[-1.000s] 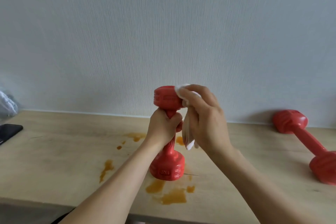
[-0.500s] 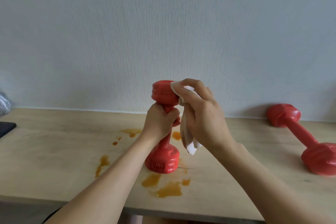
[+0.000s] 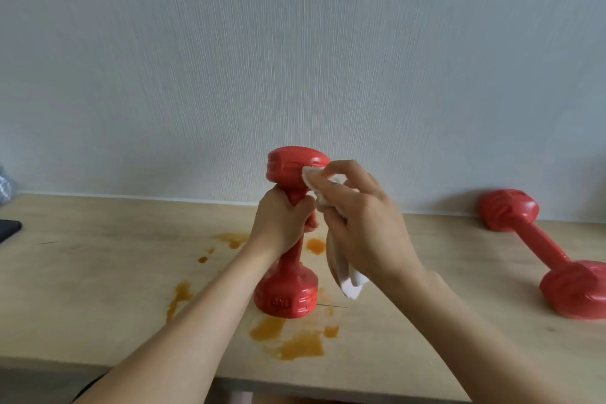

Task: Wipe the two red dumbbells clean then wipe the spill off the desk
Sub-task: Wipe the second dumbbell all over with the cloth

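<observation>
A red dumbbell stands upright on the wooden desk, its lower head among orange spill patches. My left hand grips its handle just under the top head. My right hand holds a white wipe and presses it against the right side of the top head; the wipe's loose end hangs below my palm. A second red dumbbell lies on its side at the far right of the desk, untouched.
More orange drips and splashes mark the desk left of the upright dumbbell. A dark flat object lies at the left edge. A grey wall runs directly behind the desk. The desk's front edge is near my forearms.
My right hand has slid the wipe from the top of the dumbbell's upper head down onto its right side. The left hand's grip on the handle is unchanged.
</observation>
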`<state>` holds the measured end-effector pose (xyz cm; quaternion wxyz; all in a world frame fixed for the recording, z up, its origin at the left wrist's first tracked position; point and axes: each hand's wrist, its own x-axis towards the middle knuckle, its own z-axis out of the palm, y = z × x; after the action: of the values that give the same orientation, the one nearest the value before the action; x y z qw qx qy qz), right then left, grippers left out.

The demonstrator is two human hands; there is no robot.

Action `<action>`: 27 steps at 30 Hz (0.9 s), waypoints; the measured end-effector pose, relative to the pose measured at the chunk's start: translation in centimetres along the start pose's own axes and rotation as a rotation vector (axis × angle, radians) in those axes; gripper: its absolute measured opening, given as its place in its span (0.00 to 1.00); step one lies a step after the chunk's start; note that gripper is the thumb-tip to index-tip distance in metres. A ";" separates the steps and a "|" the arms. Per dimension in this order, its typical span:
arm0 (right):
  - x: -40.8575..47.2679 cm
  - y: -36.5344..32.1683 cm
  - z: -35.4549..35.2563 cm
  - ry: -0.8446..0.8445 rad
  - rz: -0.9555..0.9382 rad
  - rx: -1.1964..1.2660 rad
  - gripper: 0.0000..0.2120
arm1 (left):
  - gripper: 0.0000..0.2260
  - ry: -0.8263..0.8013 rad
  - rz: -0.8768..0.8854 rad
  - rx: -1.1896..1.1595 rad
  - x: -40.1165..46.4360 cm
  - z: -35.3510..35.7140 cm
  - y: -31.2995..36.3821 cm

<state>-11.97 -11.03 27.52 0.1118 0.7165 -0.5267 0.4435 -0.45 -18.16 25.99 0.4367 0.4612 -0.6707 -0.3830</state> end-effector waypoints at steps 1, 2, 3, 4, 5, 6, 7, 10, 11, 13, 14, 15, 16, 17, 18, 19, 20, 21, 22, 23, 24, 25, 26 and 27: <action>0.0 0.2 0.0 -0.003 0.019 -0.004 0.17 | 0.11 -0.008 0.005 0.015 -0.1 0.0 0.0; 0.0 0.7 0.1 -0.006 0.046 0.017 0.18 | 0.10 -0.016 0.007 0.011 0.0 0.1 0.0; 0.0 1.2 0.1 -0.010 0.069 0.044 0.18 | 0.09 -0.019 0.002 -0.004 0.0 0.2 0.0; -0.1 1.8 0.1 -0.014 0.087 0.059 0.18 | 0.09 -0.013 -0.007 -0.021 0.0 0.2 -0.1; -0.1 2.3 0.2 -0.017 0.102 0.068 0.18 | 0.09 -0.004 -0.020 -0.038 0.0 0.2 -0.1; -0.2 2.5 0.2 -0.019 0.113 0.072 0.17 | 0.09 0.006 -0.029 -0.057 0.0 0.2 -0.1; -0.3 2.5 0.2 -0.012 0.117 0.073 0.17 | 0.09 0.014 -0.033 -0.069 0.0 0.2 -0.1; 0.1 1.1 0.2 0.011 0.053 0.031 0.16 | 0.11 0.035 -0.026 -0.059 -0.1 0.0 -0.1; 0.2 0.6 0.2 0.021 0.012 -0.005 0.16 | 0.11 0.029 -0.013 -0.045 -0.1 -0.1 -0.1; 0.4 -0.1 0.0 0.033 -0.032 -0.048 0.16 | 0.11 0.008 0.007 -0.021 -0.1 -0.2 -0.1; 0.5 -0.1 0.0 0.033 -0.021 -0.037 0.16 | 0.11 0.001 0.007 -0.018 -0.1 -0.2 -0.1; 0.5 0.0 -0.1 0.035 -0.008 -0.013 0.15 | 0.11 -0.003 0.005 -0.022 -0.1 -0.2 -0.2; 0.5 0.2 -0.1 0.039 0.005 0.016 0.14 | 0.10 -0.007 0.004 -0.025 0.0 -0.2 -0.2; 0.4 0.4 -0.2 0.039 0.021 0.045 0.14 | 0.09 -0.014 0.006 -0.025 0.0 -0.2 -0.3; 0.4 0.6 -0.2 0.037 0.038 0.077 0.13 | 0.09 -0.019 0.009 -0.026 -0.1 -0.1 -0.2; 0.4 0.6 -0.3 0.037 0.054 0.111 0.13 | 0.08 -0.024 0.014 -0.027 -0.1 -0.1 -0.2; 0.4 0.8 -0.4 0.037 0.069 0.139 0.13 | 0.08 -0.026 0.018 -0.033 -0.1 -0.1 -0.1; 0.3 1.0 -0.3 0.034 0.086 0.156 0.13 | 0.08 -0.028 0.013 -0.044 -0.1 -0.1 -0.1; 0.2 1.4 -0.3 0.030 0.109 0.157 0.13 | 0.08 -0.029 0.004 -0.057 -0.2 -0.2 -0.2; 0.2 1.8 -0.3 0.028 0.136 0.146 0.12 | 0.09 -0.029 0.001 -0.067 -0.2 -0.3 -0.2; 0.1 2.1 -0.4 0.031 0.164 0.131 0.12 | 0.11 -0.034 -0.004 -0.071 -0.2 -0.3 -0.2; 0.1 2.4 -0.4 0.044 0.175 0.115 0.11 | 0.11 -0.041 -0.007 -0.072 -0.3 -0.3 -0.2; 0.1 2.4 -0.5 0.065 0.160 0.092 0.10 | 0.12 -0.043 -0.011 -0.073 -0.3 -0.3 -0.2; 0.2 2.1 -0.4 0.090 0.123 0.062 0.09 | 0.12 -0.038 -0.016 -0.076 -0.3 -0.4 -0.2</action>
<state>-14.01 -11.78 27.26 0.0855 0.6654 -0.5501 0.4973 0.00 -17.96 25.85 0.4379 0.4422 -0.6602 -0.4206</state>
